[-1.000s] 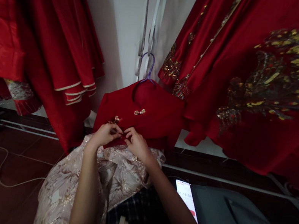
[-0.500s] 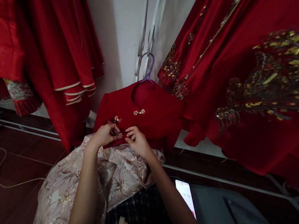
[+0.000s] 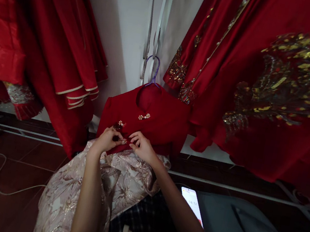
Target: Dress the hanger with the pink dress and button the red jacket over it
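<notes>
Pale floral cloth [image 3: 58, 199] is bunched on the person's lap; if it slides, it could prob. drag at the red garment [image 3: 170, 114] just beyond. At that garment's lower front, the L hand [image 3: 119, 139] pinches a small jewelled ornament [image 3: 124, 141] btwn thumb & fingertip; a loose hold could let it slip, a hard pull might strain its fixing. The R hand [image 3: 130, 140] is half-curled just beside it. A sharp tug could also shift the garment on its purple hanger [image 3: 156, 70].

Unclear: whether cloth & garment join; whether R fingers grip anything (can't tell); hanger's lower part, mostly hidden inside garment.
</notes>
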### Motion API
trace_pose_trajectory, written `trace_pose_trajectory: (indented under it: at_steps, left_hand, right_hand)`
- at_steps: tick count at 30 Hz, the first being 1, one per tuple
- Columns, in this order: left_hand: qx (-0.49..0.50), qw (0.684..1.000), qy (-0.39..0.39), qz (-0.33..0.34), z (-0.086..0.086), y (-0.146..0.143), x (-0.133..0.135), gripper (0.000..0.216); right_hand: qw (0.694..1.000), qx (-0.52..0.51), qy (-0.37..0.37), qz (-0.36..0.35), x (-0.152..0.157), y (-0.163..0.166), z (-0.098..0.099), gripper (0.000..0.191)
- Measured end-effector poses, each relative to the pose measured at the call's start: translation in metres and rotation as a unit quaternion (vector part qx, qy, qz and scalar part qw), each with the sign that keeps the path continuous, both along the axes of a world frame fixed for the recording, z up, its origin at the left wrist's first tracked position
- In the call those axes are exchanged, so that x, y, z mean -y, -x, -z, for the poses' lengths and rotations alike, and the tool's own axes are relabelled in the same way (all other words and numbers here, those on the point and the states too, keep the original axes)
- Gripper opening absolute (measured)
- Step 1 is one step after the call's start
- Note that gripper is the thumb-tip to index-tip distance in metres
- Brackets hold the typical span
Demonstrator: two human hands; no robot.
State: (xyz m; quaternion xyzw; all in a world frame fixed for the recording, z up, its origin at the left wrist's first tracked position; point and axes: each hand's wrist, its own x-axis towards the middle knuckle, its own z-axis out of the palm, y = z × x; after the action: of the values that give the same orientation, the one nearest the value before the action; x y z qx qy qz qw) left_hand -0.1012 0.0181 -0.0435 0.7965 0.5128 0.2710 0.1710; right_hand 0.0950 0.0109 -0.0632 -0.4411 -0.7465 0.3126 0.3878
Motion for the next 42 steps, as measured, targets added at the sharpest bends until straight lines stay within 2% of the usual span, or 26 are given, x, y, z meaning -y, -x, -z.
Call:
trace_pose_trajectory:
  at_steps: [4, 10, 16, 22, 25, 27, 31, 37, 42]
  left_hand:
    - [0.037, 0.999, -0.024, 0.011, -0.007, -0.003, 0.003, 0.015]
    - [0.058, 0.997, 0.035, 0.03, -0.008, -0.007, 0.003, 0.027]
    - [0.062, 0.997, 0.033, 0.026, -0.008, -0.008, 0.004, 0.025]
    - [0.101, 0.995, -0.006, -0.022, -0.001, -0.003, -0.001, 0.02]
    - [0.113, 0.987, -0.081, -0.081, 0.005, -0.001, -0.007, 0.021]
    - [0.096, 0.982, -0.13, -0.097, 0.007, -0.001, -0.009, 0.032]
    - [0.053, 0.982, -0.16, -0.087, 0.006, -0.006, -0.009, 0.045]
    - [0.04, 0.979, -0.178, -0.088, 0.005, -0.014, -0.007, 0.042]
    - [0.033, 0.98, -0.178, -0.077, 0.004, -0.02, -0.006, 0.03]
  right_hand:
    - [1.0, 0.0, -0.008, -0.005, 0.0, 0.0, 0.0, 0.027]
    - [1.0, -0.003, -0.009, -0.002, 0.0, 0.001, 0.002, 0.029]
    - [1.0, -0.005, -0.011, -0.001, -0.001, 0.0, 0.001, 0.025]
    - [1.0, 0.004, -0.001, -0.015, 0.003, -0.004, -0.008, 0.02]
    - [0.999, 0.026, 0.001, -0.048, 0.007, -0.006, -0.01, 0.014]
    - [0.996, 0.047, 0.007, -0.07, 0.009, -0.007, -0.01, 0.013]
    - [0.995, 0.063, 0.003, -0.083, 0.011, -0.007, -0.011, 0.012]
    - [0.995, 0.069, 0.006, -0.075, 0.012, -0.006, -0.016, 0.01]
    - [0.995, 0.061, 0.003, -0.077, 0.012, -0.006, -0.014, 0.01]
